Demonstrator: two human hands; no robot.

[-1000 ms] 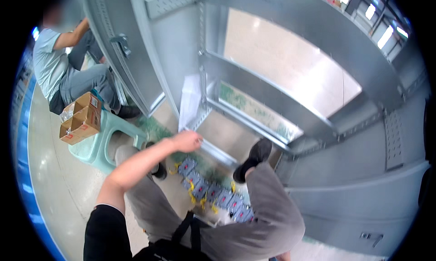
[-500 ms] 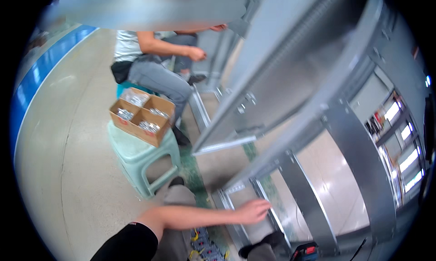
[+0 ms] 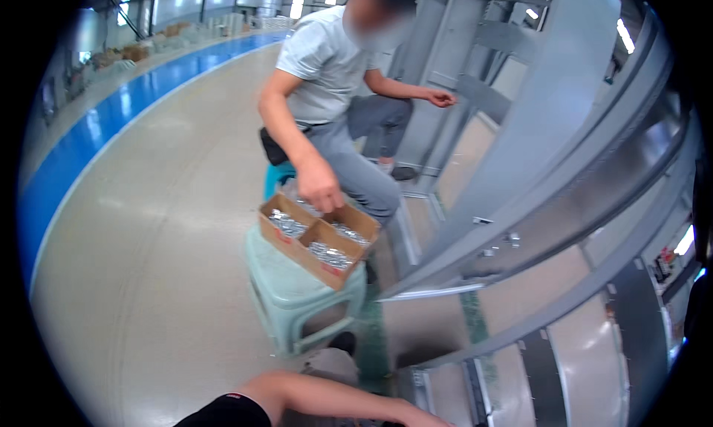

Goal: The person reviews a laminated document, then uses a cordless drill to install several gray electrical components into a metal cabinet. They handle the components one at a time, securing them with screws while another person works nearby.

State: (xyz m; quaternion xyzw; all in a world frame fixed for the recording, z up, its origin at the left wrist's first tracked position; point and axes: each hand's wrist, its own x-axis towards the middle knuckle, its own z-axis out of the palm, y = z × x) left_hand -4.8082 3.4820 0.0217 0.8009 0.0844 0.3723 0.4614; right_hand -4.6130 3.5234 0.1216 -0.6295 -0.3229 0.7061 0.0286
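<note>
My left arm, in a black sleeve, stretches rightward along the lower edge. Only the start of my left hand [image 3: 429,418] shows at the picture's bottom, beside the lower end of a grey metal frame [image 3: 475,388]; its fingers are cut off. My right hand is out of view. Ahead of my arm, a cardboard box [image 3: 302,255] with divided compartments holds small shiny metal parts [image 3: 329,255] and a clear plastic bag. It rests on a pale green plastic stool [image 3: 297,297]. A seated co-worker's hand [image 3: 321,187] reaches down at the box's far side.
The co-worker [image 3: 327,78] sits on a teal stool [image 3: 276,176] beyond the box, the other hand near grey metal panels. A tall grey cabinet frame [image 3: 520,174] fills the right side. A blue floor lane [image 3: 111,119] curves along the left.
The view has tilted up and turned left, so my left hand has dropped to the lower edge. The co-worker's nearer hand has moved down to the cardboard box.
</note>
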